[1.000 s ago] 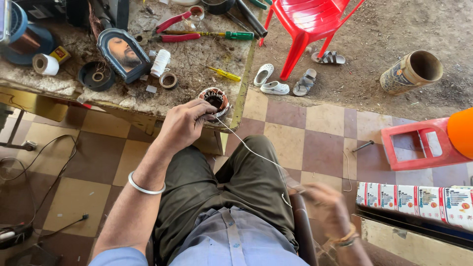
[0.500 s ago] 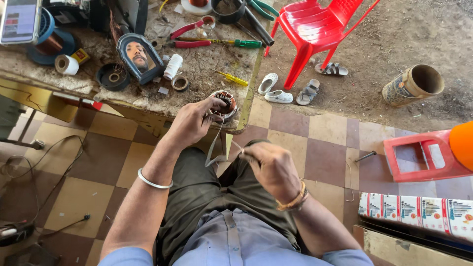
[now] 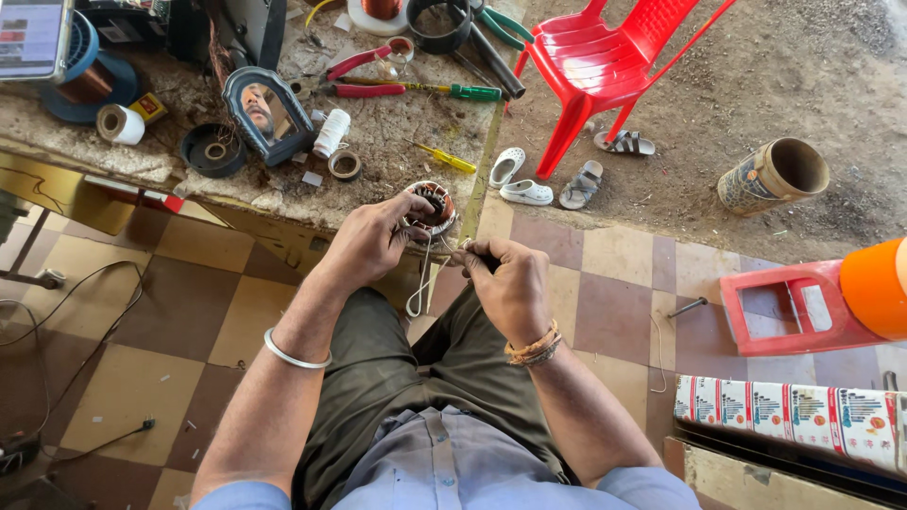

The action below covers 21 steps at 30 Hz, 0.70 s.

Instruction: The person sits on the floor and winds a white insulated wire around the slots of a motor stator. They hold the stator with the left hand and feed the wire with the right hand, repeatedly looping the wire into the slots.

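Note:
My left hand (image 3: 370, 242) grips a small round motor stator (image 3: 433, 206) with copper windings, held just off the corner of the workbench (image 3: 397, 156). My right hand (image 3: 511, 283) is closed beside it, pinching a white cord (image 3: 420, 283) that hangs in a loop below the stator. Both hands are above my knees, close together. A metal bangle sits on my left wrist and thread bands on my right.
The workbench holds red-handled pliers (image 3: 364, 71), a green screwdriver (image 3: 463, 92), a yellow screwdriver (image 3: 444, 158), tape rolls, a wire spool (image 3: 80, 76) and a small framed picture (image 3: 267, 111). A red plastic chair (image 3: 605, 66), sandals (image 3: 524, 189), a cardboard tube (image 3: 775, 175) and a red stool (image 3: 803, 307) stand to the right.
My right hand came up from low at my right side to the stator. The long stretched cord is now a short hanging loop between my hands.

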{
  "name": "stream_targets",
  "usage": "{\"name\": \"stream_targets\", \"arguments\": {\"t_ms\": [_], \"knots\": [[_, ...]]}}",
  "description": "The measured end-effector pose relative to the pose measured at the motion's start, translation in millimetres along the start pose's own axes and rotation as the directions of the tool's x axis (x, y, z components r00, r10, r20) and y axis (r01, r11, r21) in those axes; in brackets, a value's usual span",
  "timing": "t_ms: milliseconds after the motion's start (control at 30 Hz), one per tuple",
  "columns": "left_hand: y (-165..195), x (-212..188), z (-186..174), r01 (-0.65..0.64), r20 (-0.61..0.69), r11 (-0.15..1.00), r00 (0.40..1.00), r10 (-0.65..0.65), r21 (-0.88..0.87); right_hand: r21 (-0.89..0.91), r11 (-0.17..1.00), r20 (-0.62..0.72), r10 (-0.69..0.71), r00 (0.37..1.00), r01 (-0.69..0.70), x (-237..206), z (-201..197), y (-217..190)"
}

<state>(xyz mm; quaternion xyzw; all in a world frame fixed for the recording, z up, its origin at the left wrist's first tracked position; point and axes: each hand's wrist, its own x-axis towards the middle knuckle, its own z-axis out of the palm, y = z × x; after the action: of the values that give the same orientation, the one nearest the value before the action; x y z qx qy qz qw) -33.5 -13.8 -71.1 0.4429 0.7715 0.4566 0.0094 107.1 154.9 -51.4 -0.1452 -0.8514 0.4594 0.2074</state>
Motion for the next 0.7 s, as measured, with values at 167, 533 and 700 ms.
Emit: {"name": "stream_targets", "arguments": {"t_ms": [167, 533, 700], "knots": [[1.2, 0.2, -1.8, 0.016, 0.010, 0.999, 1.000, -0.015, -0.034, -0.037, 0.998, -0.012, -0.045, 0.999, 0.045, 3.3, 8.6, -3.3], [-0.8, 2.0, -3.9, 0.016, 0.049, 0.999, 0.999, -0.014, -0.034, -0.069, 0.998, -0.057, -0.013, 0.998, 0.009, 4.3, 3.5, -9.8], [-3.8, -0.3, -1.6, -0.045, 0.012, 0.999, 0.999, 0.045, 0.004, -0.106, 0.994, -0.055, -0.019, 0.998, 0.013, 4.2, 7.2, -8.0]]}}
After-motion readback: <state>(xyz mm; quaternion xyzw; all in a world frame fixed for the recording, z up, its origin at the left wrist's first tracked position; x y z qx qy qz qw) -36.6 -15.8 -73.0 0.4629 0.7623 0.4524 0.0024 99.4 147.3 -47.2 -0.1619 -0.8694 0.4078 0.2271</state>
